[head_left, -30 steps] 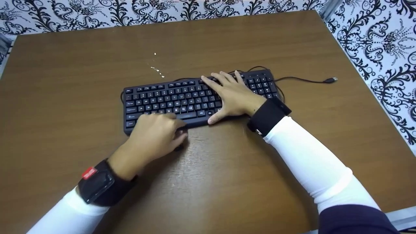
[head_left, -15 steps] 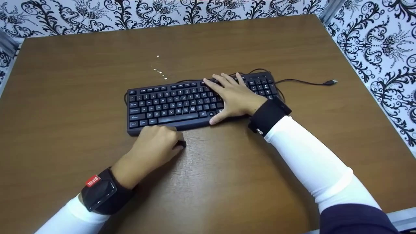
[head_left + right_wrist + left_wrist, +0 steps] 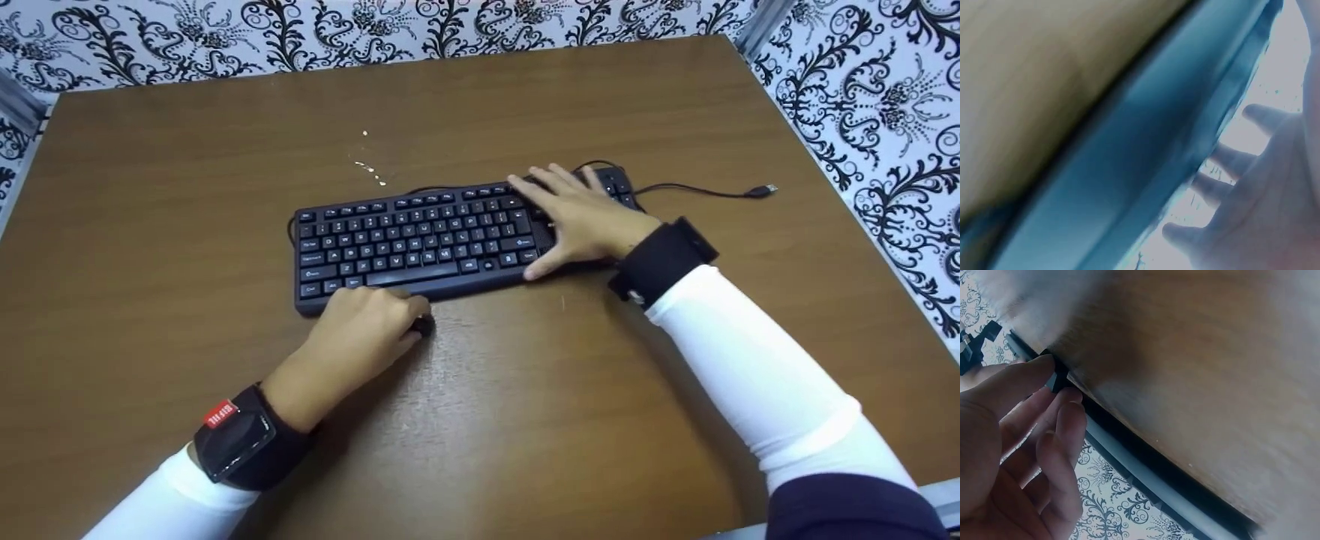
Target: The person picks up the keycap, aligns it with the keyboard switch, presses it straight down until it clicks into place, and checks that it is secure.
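Note:
A black keyboard [image 3: 412, 244] lies on the wooden table. My left hand [image 3: 367, 322] is just in front of the keyboard's near edge, left of its middle. Between thumb and fingers it pinches a small black object [image 3: 424, 325], mostly covered by the hand. In the left wrist view this dark piece [image 3: 1058, 376] shows at the fingertips, its kind unclear. My right hand [image 3: 589, 217] is spread over the keyboard's right part, fingers towards the far edge and thumb at the near edge. The right wrist view shows its fingers [image 3: 1230, 160] apart beside the blurred keyboard edge.
A black cable [image 3: 697, 189] loops behind the keyboard and runs right, ending in a USB plug [image 3: 761, 191]. Small white flecks [image 3: 369, 171] mark the tabletop [image 3: 187, 172] behind the keyboard. Patterned walls [image 3: 892, 120] border the back and right sides.
My left hand has drawn back from over the keyboard's front keys to its near edge, still pinching the black object. My right hand has shifted right along the keyboard.

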{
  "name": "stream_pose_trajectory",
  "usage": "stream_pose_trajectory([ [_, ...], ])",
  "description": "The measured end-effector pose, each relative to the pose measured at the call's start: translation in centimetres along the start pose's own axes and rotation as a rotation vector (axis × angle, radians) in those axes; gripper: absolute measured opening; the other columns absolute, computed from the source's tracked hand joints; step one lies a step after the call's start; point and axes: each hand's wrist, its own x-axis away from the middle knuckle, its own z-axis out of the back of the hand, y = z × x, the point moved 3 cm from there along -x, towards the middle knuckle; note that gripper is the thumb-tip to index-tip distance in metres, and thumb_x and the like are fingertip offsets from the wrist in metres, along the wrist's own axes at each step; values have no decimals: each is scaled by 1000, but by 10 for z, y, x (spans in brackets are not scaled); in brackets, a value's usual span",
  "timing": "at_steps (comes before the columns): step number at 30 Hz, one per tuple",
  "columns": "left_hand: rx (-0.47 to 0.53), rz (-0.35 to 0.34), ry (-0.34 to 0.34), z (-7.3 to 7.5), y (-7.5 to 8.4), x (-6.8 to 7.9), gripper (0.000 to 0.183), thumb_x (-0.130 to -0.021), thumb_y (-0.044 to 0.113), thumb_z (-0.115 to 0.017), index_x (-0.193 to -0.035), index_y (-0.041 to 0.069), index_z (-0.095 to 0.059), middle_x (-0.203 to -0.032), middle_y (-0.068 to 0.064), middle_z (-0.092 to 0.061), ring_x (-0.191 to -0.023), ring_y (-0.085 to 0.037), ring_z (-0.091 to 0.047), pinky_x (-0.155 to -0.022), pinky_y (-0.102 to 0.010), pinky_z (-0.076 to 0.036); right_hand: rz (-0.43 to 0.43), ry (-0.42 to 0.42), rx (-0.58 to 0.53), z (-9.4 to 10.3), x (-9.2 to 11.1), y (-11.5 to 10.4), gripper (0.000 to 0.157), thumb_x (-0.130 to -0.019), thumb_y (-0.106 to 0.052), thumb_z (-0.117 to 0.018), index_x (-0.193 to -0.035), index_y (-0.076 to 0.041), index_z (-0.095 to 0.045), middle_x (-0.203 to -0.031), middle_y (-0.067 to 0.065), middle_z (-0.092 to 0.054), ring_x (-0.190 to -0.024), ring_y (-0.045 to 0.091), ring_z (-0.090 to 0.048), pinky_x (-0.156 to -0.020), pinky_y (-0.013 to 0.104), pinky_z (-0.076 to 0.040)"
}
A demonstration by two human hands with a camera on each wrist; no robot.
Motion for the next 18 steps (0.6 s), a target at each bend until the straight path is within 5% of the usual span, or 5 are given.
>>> stream_pose_trajectory([
  [6,8,-7,14,-1,-1,1,16,-78,19,-84,-84,14,-70,-79,-1,-73,-61,-28,-68,-48,-45,-54,-42,9,-5,2,9,23,132,-60,-77,-79,-161,-31,-8,-169,10,-9,-156,39,-3,-119,70,5],
  [18,8,-9,5,-3,-2,-3,17,-77,19,-84,-79,12,-69,-76,-2,-72,-60,-30,-67,-48,-46,-52,-38,13,-2,2,12,27,131,-61,-73,-81,-161,-28,-10,-168,9,-13,-155,39,-5,-120,70,-3],
])
